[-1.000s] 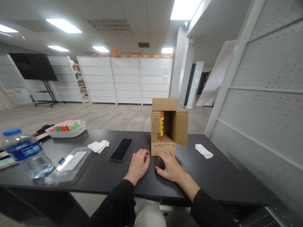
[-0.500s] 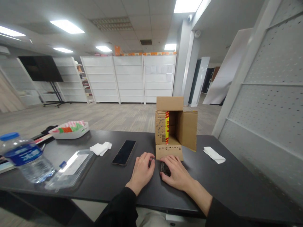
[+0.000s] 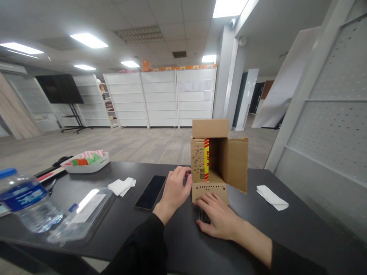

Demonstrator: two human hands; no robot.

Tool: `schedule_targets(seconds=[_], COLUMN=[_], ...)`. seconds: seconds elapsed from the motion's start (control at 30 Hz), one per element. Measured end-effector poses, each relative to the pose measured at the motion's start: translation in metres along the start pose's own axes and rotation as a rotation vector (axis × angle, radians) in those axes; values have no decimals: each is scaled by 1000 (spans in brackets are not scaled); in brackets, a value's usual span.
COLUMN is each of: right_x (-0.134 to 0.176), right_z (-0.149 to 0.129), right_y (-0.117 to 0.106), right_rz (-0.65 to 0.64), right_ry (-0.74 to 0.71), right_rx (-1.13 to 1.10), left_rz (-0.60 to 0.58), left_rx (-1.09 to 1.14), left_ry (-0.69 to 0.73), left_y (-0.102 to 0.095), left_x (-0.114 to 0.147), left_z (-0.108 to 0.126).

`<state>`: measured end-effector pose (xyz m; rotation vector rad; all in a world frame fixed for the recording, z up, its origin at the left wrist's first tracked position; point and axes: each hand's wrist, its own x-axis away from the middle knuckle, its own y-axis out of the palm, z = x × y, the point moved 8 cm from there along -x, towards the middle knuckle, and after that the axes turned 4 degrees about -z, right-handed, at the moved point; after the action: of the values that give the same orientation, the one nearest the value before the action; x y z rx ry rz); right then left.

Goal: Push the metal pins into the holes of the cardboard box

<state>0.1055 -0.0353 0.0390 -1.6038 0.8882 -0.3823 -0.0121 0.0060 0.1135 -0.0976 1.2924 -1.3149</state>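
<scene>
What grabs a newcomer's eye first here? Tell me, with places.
The open cardboard box, with its yellow tape, stands out first, right of centre on the black table. Just in front, the right hand covers part of a dark ridged object, with the left hand beside the box. At far left is a blue-capped bottle.

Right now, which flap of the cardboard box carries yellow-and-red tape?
The left flap, folded shut, has the tape; the outspread top flap, right flap and bottom flap show none.
</scene>
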Motion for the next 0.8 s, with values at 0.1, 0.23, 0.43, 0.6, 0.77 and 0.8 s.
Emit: schedule_targets(seconds=[0.1, 0.23, 0.43, 0.6, 0.77, 0.8], right_x=[-4, -7, -5, -2, -3, -3], right_z=[-1, -1, 2, 5, 4, 3], right_y=[0, 1, 0, 2, 2, 2], right_rz=[-26, -52, -77, -75, -85, -87], right_ry=[-29, -28, 9, 32, 34, 31], right_rx=[19, 31, -24, -50, -64, -67], left_rz=[131, 297, 424, 444, 369, 368], left_rx=[17, 12, 12, 43, 45, 42], left_ry=[59, 180, 344, 355, 348, 337], left_y=[-7, -13, -10, -4, 1, 1], left_x=[-8, -13, -22, -16, -6, -5], left_z=[3, 8, 22, 25, 19, 17])
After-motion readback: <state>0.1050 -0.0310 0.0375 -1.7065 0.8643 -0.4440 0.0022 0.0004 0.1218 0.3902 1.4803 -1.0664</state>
